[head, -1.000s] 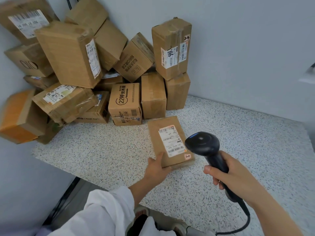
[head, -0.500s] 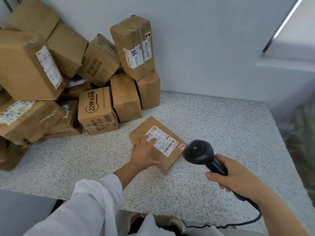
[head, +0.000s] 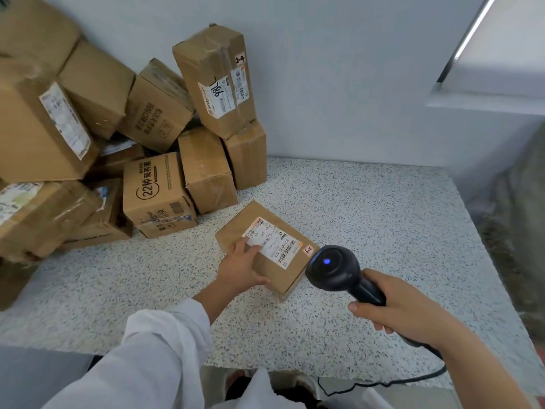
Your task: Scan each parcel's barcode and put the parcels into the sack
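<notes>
A flat brown parcel (head: pixel 280 276) lies on the speckled table (head: pixel 383 225), its white barcode label (head: pixel 272 243) facing up. My left hand (head: pixel 241 268) rests on the parcel's near-left part, fingers flat on top and touching the label, thumb along the near side. My right hand (head: pixel 404 315) grips the handle of a black barcode scanner (head: pixel 334 270). The scanner's head hovers just right of the parcel's near-right corner, with a blue light lit on top.
A pile of several cardboard parcels (head: pixel 153 134) fills the table's back-left corner against the wall. The scanner cable (head: pixel 383 383) trails below the table's front edge. A blurred grey-green mass (head: pixel 522 231) stands beyond the right edge.
The parcel has turned on the table under my left hand, which slid from its near edge onto its top. The scanner's blue light has come on. My view shifted right.
</notes>
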A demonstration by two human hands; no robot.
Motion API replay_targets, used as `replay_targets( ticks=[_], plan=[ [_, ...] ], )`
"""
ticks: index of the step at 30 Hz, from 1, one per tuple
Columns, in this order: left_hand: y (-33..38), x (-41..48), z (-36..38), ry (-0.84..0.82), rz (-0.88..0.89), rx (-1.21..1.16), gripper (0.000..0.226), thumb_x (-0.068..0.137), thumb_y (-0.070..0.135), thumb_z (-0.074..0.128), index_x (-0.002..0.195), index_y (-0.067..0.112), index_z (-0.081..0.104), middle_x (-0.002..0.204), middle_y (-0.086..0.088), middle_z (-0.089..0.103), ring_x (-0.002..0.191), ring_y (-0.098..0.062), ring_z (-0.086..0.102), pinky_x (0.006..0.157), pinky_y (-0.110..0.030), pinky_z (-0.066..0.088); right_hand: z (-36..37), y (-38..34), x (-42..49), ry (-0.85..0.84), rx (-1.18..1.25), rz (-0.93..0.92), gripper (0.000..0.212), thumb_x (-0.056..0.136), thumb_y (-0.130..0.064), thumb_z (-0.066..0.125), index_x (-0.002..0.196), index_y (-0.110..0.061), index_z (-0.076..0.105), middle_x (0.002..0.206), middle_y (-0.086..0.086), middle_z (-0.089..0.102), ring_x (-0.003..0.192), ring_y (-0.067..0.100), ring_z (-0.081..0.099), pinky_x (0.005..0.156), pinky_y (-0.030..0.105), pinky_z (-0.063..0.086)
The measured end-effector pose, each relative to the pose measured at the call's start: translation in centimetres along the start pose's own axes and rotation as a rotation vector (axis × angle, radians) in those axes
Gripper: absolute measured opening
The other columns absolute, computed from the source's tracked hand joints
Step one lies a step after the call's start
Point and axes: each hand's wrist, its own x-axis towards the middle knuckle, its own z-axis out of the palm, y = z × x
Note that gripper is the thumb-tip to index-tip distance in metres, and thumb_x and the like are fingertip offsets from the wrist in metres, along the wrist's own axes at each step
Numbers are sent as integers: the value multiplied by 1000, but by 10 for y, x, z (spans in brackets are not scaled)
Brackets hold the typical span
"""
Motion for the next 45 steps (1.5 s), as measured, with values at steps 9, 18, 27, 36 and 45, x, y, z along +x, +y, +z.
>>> replay_targets(
  ticks=[9, 18, 27, 36, 45],
  plan=[
    [-2, 0, 2, -2, 8, 3, 91, 71, 57, 71, 145, 27, 27, 155, -1, 10, 143, -23, 7, 105, -46, 38, 0, 0, -3, 13, 18, 1, 19, 84, -30, 66, 98, -26, 53, 74, -7, 60, 53, -2, 58, 53, 12, 45],
    [-14, 12, 1, 42, -69, 12, 130, 56, 69, 74, 150, 22, -1, 156, -11, -9, 144, -32, -11, 116, -48, -2, -1, -2, -5, 47, 44, 12, 19, 84, -30, 66, 96, -28, 53, 72, -8, 59, 53, -3, 58, 53, 13, 44],
    [-37, 32, -20, -135, -72, 96, 128, 58, 72, 71, 150, 31, -8, 154, -12, -23, 143, -39, -10, 115, -52, 3, -3, 1, -4, 70, 59, 42, 18, 81, -31, 68, 90, -28, 54, 72, -3, 61, 56, 5, 60, 58, 20, 50],
    [-11, -2, -5, -109, 55, 207, 95, 76, 57, 66, 145, 17, 14, 138, -13, 24, 114, -26, 46, 87, -36, 48, -6, 1, 4, 85, 82, 67, 19, 81, -28, 69, 94, -27, 55, 76, -3, 63, 56, 7, 61, 58, 23, 52],
    [-6, 54, -34, -331, 306, 328, 146, 57, 59, 80, 143, 17, -29, 147, -12, -40, 134, -31, -37, 111, -50, -13, -11, 0, 4, 162, 122, 118, 19, 80, -30, 70, 92, -28, 55, 76, -1, 63, 58, 7, 63, 56, 21, 51]
  ],
)
